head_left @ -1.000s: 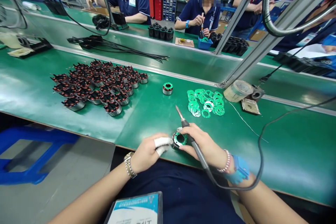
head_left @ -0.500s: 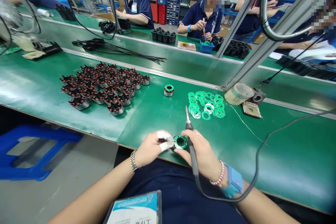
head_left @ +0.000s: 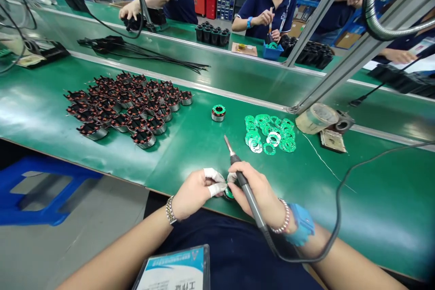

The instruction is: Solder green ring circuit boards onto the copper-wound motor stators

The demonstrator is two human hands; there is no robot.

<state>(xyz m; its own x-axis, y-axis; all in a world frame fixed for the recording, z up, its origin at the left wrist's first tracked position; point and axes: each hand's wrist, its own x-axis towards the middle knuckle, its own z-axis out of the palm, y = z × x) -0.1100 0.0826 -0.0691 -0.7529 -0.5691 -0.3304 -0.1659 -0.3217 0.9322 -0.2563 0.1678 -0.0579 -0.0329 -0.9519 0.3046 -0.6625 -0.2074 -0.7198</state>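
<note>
Near the table's front edge, my left hand [head_left: 199, 191] pinches the left side of a stator with a green ring board [head_left: 229, 193]; white tape wraps its fingertips. My right hand [head_left: 254, 190] has its thumb and forefinger at the stator's other side and also holds a soldering iron [head_left: 245, 182], tip pointing up and left. The fingers cover much of the stator. Farther back stands one stator topped with a green ring [head_left: 218, 113]. To its right lie loose green ring boards [head_left: 269, 149], and many copper-wound stators [head_left: 142, 137] cluster at the left.
A metal rail [head_left: 204, 88] runs behind the work area. At right are a round tub [head_left: 316, 118], a soldering sponge [head_left: 333, 141] and the iron's cable [head_left: 336, 213]. Black cables [head_left: 152, 56] lie beyond the rail. Co-workers sit across the bench. A blue stool [head_left: 41, 190] is at lower left.
The soldering iron has tilted left. My right fingers have closed in over the green board, hiding more of it. Across the bench, a co-worker's hand has reached onto black parts.
</note>
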